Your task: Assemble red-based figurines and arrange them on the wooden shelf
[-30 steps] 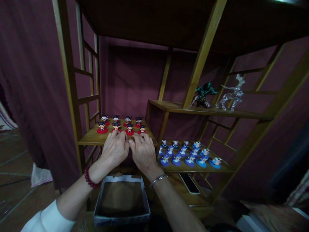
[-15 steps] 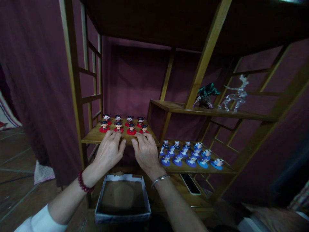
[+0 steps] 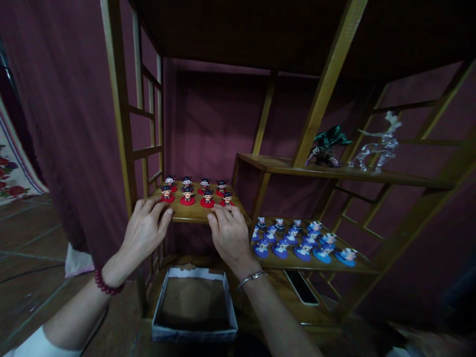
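Several black-haired figurines (image 3: 188, 196) on red round bases stand in two rows on the left wooden shelf (image 3: 191, 214). At the shelf's left front corner, my left hand (image 3: 145, 229) rests with its fingers laid over the edge and its thumb apart. The front-left figurine (image 3: 167, 194) is just beyond those fingers. My right hand (image 3: 231, 237) lies over the right part of the same edge, fingers stretched forward, close to the front-right figurine (image 3: 227, 199). Whether its fingertips touch that red base I cannot tell. Neither hand shows anything held.
An open shallow cardboard box (image 3: 158, 310) lies below. Blue and purple figurines (image 3: 303, 250) fill a lower shelf to the right, above a phone (image 3: 302, 287). Higher up stand a clear deer figure (image 3: 381, 146) and a dark green ornament (image 3: 329, 146). Wooden posts (image 3: 122, 124) frame the unit.
My left hand has slid left along the shelf edge, away from the middle figurines. My right hand stays by the front-right figurine. The view has shifted slightly left.
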A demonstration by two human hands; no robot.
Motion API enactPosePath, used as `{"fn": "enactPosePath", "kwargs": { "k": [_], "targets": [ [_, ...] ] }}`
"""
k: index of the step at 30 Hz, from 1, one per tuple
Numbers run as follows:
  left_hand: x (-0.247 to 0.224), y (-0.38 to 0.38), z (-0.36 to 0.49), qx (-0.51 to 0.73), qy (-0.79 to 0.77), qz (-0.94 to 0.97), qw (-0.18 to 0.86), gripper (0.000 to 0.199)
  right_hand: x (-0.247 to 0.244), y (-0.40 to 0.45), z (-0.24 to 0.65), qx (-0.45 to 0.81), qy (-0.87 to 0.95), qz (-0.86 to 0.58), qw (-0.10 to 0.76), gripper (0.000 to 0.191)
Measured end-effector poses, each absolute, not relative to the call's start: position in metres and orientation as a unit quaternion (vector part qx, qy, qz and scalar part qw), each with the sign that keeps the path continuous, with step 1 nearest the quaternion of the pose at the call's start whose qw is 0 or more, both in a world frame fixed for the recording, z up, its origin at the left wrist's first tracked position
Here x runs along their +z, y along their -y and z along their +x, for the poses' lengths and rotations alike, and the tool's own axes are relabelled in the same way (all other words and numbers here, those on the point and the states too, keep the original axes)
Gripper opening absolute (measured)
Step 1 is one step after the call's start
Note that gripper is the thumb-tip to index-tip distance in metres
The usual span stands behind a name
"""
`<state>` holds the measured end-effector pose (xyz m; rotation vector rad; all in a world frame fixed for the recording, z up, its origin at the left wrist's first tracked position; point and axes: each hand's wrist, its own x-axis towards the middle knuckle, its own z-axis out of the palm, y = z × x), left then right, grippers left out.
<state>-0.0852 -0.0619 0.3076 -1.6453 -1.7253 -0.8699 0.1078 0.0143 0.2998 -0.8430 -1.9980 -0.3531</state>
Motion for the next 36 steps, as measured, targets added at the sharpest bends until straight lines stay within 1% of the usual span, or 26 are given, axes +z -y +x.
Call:
{"fn": "enactPosePath", "kwargs": {
  "k": [4,8,17,36],
  "targets": [
    [0.313,0.063,-0.091,-0.264,0.658,-0.644,0.288,0.046,0.299,-0.015,0.107,-0.154,0.807,-0.343,0.455,0.023],
    [0.319,0.061,-0.09,-0.23,0.649,-0.678,0.259,0.046,0.3,-0.015,0.107,-0.158,0.806,-0.338,0.46,0.023],
    [0.325,0.055,-0.086,-0.169,0.733,-0.622,0.219,0.055,0.3,-0.016,0.107,-0.142,0.809,-0.337,0.46,0.024],
    [0.325,0.057,-0.09,-0.18,0.727,-0.631,0.203,0.054,0.3,-0.015,0.108,-0.146,0.81,-0.337,0.457,0.024]
  ]
}}
